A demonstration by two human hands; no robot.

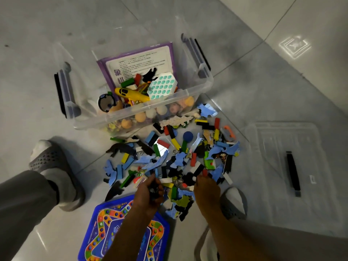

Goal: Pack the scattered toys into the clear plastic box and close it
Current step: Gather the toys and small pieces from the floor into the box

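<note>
The clear plastic box point(188, 91) stands open on the floor, holding a purple board, a yellow toy plane point(131, 95), a white-and-teal bubble toy point(162, 85) and several balls. In front of it lies a scattered pile of toys point(178, 157): coloured blocks, blue and black puzzle shapes, a dark blue ball point(188, 136). My left hand point(148, 193) is at the pile's near edge, fingers curled round small dark pieces. My right hand point(206, 191) reaches down into the pile, fingertips on the pieces; what it holds is hidden. The clear lid point(286, 166) lies flat to the right.
A blue game board point(105, 228) with a coloured winding track lies under my left forearm. My feet in grey slippers point(50, 166) stand to the left and at the near right point(233, 202) of the pile. Grey tiled floor surrounds everything.
</note>
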